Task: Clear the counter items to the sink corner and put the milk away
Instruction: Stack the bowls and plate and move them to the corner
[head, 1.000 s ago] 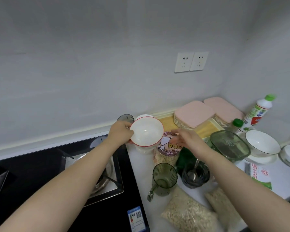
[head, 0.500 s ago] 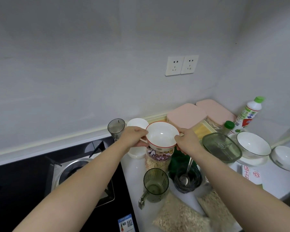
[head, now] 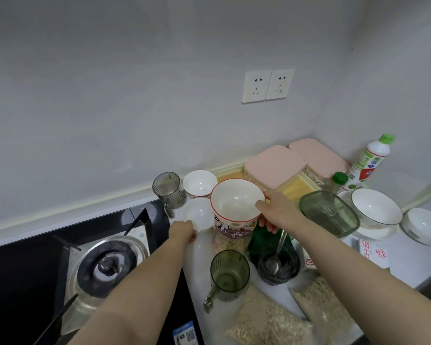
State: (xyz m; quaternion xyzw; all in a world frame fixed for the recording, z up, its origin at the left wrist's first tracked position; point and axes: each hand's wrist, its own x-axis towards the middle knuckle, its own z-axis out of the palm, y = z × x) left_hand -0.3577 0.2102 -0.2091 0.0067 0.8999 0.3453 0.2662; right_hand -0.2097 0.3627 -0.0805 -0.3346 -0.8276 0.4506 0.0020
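While two clear bags of oats (head: 266,319) lie nearest on the counter (head: 408,265), a green mug (head: 230,272) and a dark glass bowl (head: 291,270) with a spoon (head: 281,242) in it stand just behind them. Right of the right forearm, the milk carton (head: 373,252) lies flat on the counter, in front of a large white bowl (head: 376,210). The left hand (head: 182,231) has its fingers curled at the near rim of a small white bowl (head: 199,212) beside the stove (head: 107,265); whether it truly grasps that rim I cannot tell. The right hand (head: 276,210) grasps the red-rimmed bowl (head: 237,200) by its right edge, thumb on the rim and fingers beneath, holding it over a cartoon-printed jar (head: 234,231). Farther back stand another white bowl (head: 199,183), a ribbed glass (head: 168,186), two pink-lidded containers (head: 274,165) and a green-capped bottle (head: 368,163) near the wall
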